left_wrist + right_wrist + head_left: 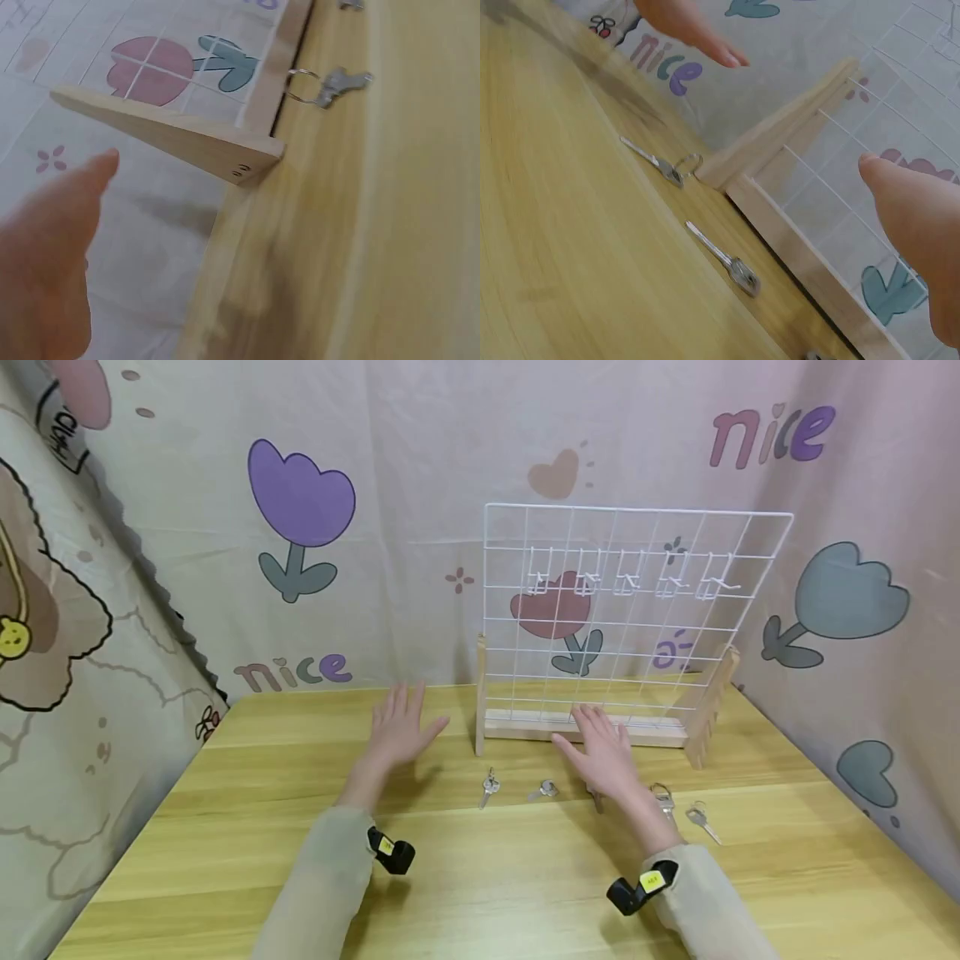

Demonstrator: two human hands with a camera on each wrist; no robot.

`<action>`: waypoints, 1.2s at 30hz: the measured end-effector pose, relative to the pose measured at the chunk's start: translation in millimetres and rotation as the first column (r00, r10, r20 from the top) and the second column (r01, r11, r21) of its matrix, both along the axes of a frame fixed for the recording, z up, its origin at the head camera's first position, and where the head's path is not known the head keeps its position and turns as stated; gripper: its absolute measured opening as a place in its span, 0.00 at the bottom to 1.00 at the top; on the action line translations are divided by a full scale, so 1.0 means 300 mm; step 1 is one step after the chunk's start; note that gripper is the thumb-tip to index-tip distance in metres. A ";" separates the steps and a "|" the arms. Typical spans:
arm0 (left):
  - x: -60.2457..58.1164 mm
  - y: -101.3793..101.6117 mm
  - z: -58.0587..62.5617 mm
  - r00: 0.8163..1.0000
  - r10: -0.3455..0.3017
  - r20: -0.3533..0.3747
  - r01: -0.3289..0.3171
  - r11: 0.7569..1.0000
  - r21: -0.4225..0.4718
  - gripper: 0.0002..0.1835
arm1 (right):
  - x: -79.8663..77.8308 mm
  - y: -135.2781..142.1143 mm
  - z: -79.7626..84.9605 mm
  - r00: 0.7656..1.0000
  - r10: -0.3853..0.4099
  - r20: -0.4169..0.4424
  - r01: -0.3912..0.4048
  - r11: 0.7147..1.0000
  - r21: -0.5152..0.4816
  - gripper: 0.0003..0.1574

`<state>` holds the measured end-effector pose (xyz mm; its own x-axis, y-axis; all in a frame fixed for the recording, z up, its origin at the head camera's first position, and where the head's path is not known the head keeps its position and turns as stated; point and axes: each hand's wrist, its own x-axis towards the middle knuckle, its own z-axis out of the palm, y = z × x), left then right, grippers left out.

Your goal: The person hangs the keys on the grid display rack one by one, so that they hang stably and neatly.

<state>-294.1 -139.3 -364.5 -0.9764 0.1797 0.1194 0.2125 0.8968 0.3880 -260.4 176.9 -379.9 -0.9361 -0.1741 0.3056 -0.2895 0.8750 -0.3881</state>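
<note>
Head view: both hands are being held out with fingers straight; both grips are being shown as released, nothing is being grasped. Left hand (397,729) is being held left of the wire rack (637,510), apart from it. Right hand (604,755) is being held over the front of the wooden base (517,734); whether contact is being made cannot be told.

Keys are being carried by the table (465,877) in a loose row before the rack: first key (491,787) near the left foot (481,693), second key (549,788) next, third key (596,800) being partly covered by the right hand, fourth key (666,805) and fifth key (698,817) to its right.

Step, judged: pre-pick, no key being handled. Next move is probably calling for one key being pinched by ring or head; flat-lying metal could be missed.

Containers: none being shown. Hooks (624,583) are being held by the rack's mesh; no key is being seen on them.
</note>
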 end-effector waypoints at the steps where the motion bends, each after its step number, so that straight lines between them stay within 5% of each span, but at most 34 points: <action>1: -0.010 0.001 0.003 1.000 -0.008 -0.006 0.008 1.000 0.029 0.45 | 0.000 -0.008 0.001 1.000 0.022 0.004 -0.022 0.998 -0.055 0.45; 5: -0.044 0.014 0.026 0.999 -0.027 -0.028 0.033 0.974 0.226 0.45 | -0.007 -0.049 0.002 0.995 0.090 0.030 -0.080 0.966 -0.244 0.40; 10: -0.068 0.049 0.077 0.999 -0.033 0.026 0.016 0.877 0.481 0.45 | -0.022 -0.117 -0.013 0.981 0.159 0.108 -0.103 0.908 -0.405 0.28; 15: -0.095 0.099 0.132 0.991 -0.126 0.034 0.081 0.793 0.603 0.46 | -0.030 -0.182 -0.031 0.959 0.232 0.165 -0.130 0.871 -0.473 0.23; 22: -0.096 0.166 0.185 0.980 -0.198 0.000 0.137 0.682 0.718 0.42 | -0.033 -0.248 -0.064 0.921 0.278 0.273 -0.124 0.874 -0.470 0.23; 26: -0.103 0.184 0.183 0.981 -0.195 -0.006 0.134 0.653 0.745 0.40 | -0.022 -0.272 -0.069 0.909 0.278 0.311 -0.130 0.898 -0.421 0.21; 36: -0.118 0.221 0.171 0.987 -0.159 -0.011 0.103 0.586 0.804 0.31 | -0.022 -0.301 -0.088 0.927 0.263 0.268 -0.160 0.922 -0.353 0.07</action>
